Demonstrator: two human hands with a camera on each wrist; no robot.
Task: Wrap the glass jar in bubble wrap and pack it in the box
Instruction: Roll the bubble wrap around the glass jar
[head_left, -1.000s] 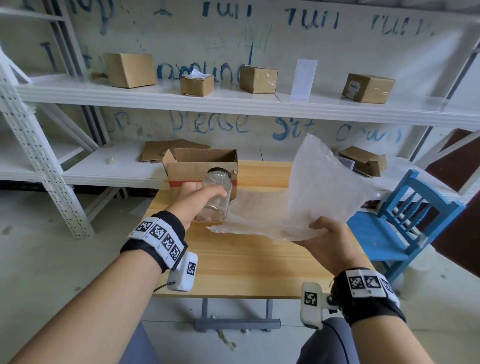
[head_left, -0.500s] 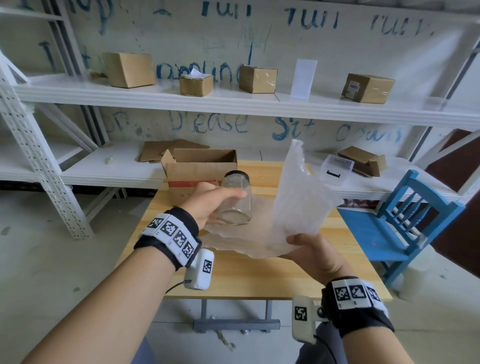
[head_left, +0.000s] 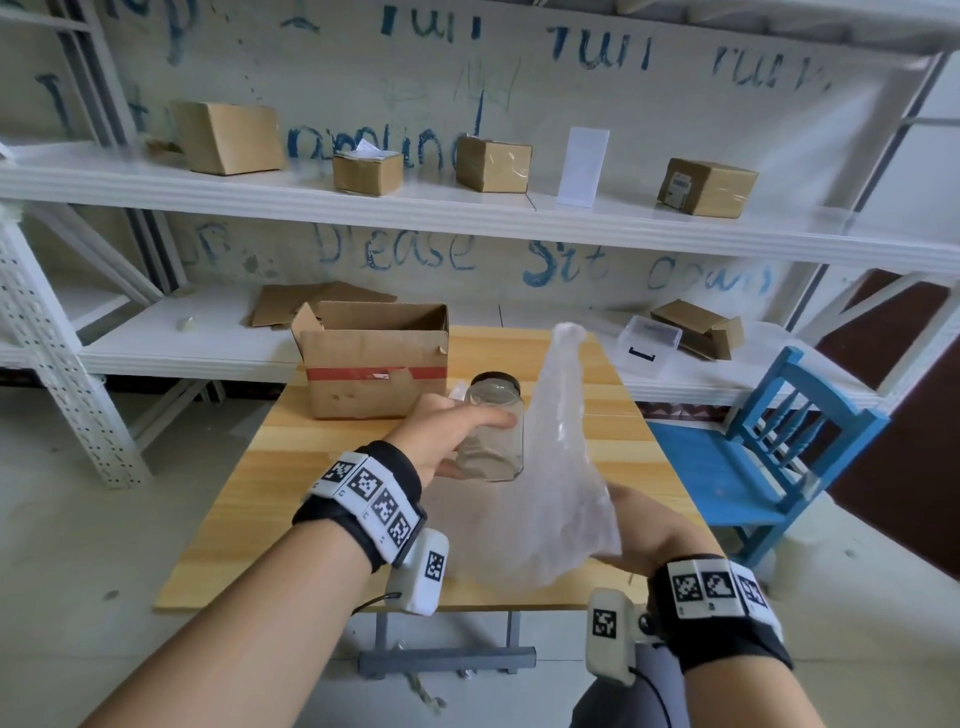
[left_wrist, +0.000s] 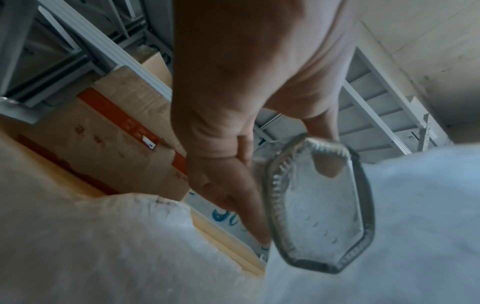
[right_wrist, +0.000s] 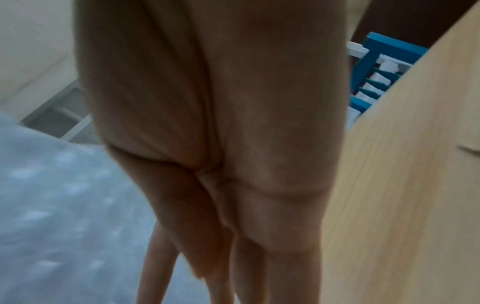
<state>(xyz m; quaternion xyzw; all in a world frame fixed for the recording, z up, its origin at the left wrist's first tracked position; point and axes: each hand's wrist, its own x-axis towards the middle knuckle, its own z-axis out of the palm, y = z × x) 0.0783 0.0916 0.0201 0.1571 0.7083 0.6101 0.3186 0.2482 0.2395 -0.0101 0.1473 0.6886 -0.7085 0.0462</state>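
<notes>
Overhead, the left hand (head_left: 447, 431) gripped the empty, black-lidded glass jar (head_left: 493, 431) above the table (head_left: 291, 467), just in front of the open cardboard box (head_left: 374, 358), whose inside was hidden. Beside it, the right hand (head_left: 649, 535) held the raised bubble wrap (head_left: 556, 467). Wall writing beyond read "please sit".

Next, the left wrist view showed fingers (left_wrist: 233, 185) curled around the jar's base (left_wrist: 319, 207).

Lastly, the right wrist view showed fingers (right_wrist: 259, 257) extended together beside the wrap (right_wrist: 64, 205); its grip cannot be told.

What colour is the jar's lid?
Black; the lid on the glass jar shows best in the head view.
</notes>
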